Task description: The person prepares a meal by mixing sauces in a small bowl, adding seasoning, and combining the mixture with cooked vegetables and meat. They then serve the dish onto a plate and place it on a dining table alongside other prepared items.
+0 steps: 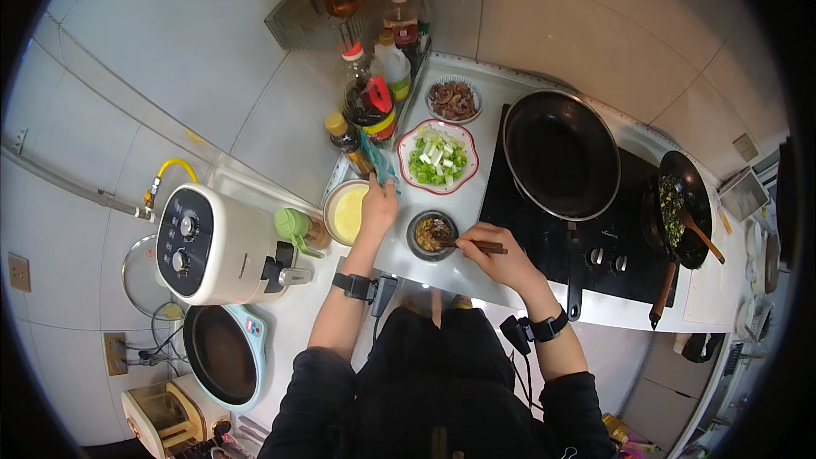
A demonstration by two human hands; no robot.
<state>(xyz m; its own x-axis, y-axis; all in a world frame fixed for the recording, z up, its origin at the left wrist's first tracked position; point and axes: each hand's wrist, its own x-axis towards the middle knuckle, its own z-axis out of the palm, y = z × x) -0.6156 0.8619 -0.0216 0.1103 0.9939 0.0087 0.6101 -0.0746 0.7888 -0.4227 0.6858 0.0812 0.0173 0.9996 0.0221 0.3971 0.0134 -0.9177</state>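
My right hand point(494, 255) grips dark wooden chopsticks point(449, 243), with their tips in a small dark bowl point(414, 254) of brown sauce with chopped bits. My left hand point(380, 209) reaches to the lower end of a teal packet point(380, 162), beside a dark sauce bottle with a yellow cap point(349, 143). Its fingertips meet the packet, but whether they grip it is unclear. Partly behind that wrist is a bowl of yellow liquid point(349, 213), perhaps beaten egg. Chopped green and white vegetables point(440, 158) fill a red-rimmed scalloped plate point(406, 177).
Sliced dark meat point(452, 101) sits in a small dish at the back. A black frying pan point(561, 146) stands on the cooktop point(612, 255), its handle towards me. Further right, a wok point(698, 204) holds chopped greens and a wooden spatula. An air fryer point(236, 248) stands left.
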